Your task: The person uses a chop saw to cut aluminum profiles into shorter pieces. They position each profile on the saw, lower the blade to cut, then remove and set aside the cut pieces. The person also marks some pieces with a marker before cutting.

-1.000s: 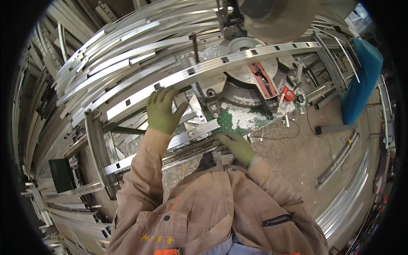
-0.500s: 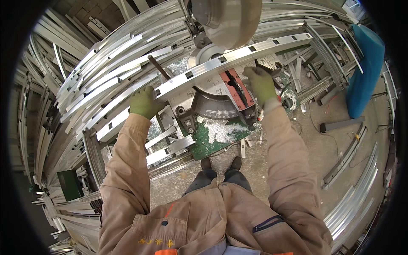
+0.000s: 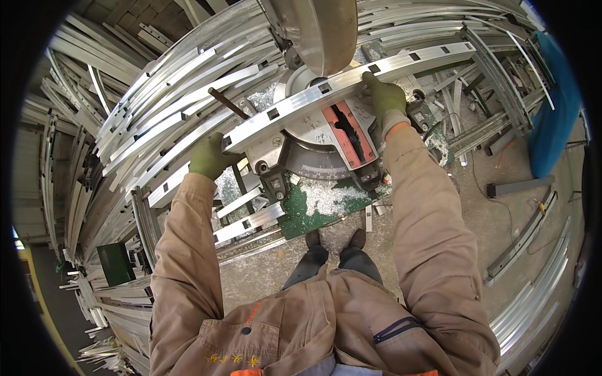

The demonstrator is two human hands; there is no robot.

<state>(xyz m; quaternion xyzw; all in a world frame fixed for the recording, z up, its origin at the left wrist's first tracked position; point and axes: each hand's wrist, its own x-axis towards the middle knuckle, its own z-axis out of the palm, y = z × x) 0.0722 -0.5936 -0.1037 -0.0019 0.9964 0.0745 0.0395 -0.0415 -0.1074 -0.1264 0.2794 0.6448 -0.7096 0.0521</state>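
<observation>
Both gloved hands were closed on the profile (image 3: 351,88), a long slotted aluminium bar lying across the saw table (image 3: 326,141): the left hand (image 3: 210,158) wrapped round its near-left end, the right hand (image 3: 384,95) pressing down on it just right of the red insert (image 3: 348,128), fingers curled over the far edge. Bar sat flat on the round table, under the blade guard (image 3: 323,28), which hung raised above and did not touch it. Long axis ran from lower left to upper right across the view, left end by the person's left hand, right end pointing off over the stacked profiles (image 3: 157,113) toward the blue sheet (image 3: 555,106); slotted face up. Whether the bar's back was hard against the fence could not be told, the guard hid that part. Judgement: to do this well, the bar wants seating flush to the fence and flat on the table before anything else, the right hand kept clear of the cut slot in the red insert, and the long overhang on the left held level so the piece does not rock or twist. Shavings lay thick on the green base (image 3: 313,203); swarf under the bar could lift it. Shoes (image 3: 332,238) stood close to the stand, on a concrete floor (image 3: 489,219) with offcuts about.
</observation>
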